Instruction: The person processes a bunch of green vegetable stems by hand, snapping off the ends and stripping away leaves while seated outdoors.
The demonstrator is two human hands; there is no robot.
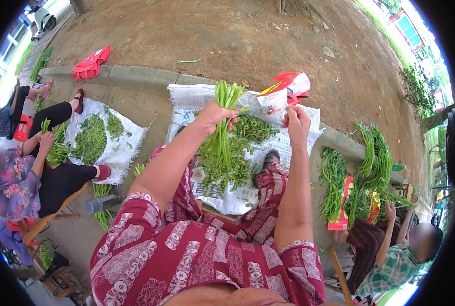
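My left hand (215, 116) is wrapped round a bunch of green vegetable stalks (221, 140), held upright above the sack with the stripped ends upward. My right hand (296, 125) is raised to the right of the bunch, apart from it, thumb and fingers pinched together. Whatever is between those fingertips, if anything, is too small to tell. Behind the right fingertips lies a red and white plastic bag (278, 94). Below both hands a white woven sack (184, 99) is spread on the ground, bearing a heap of torn green leaves (232, 176).
At left, a person (13, 168) handles greens beside another white sack (130, 135) with leaves on it. On the right lie long green stalks (334, 178) near a seated person (401, 262). A stone kerb (130, 74) runs behind, with a red bag (91, 64) on it.
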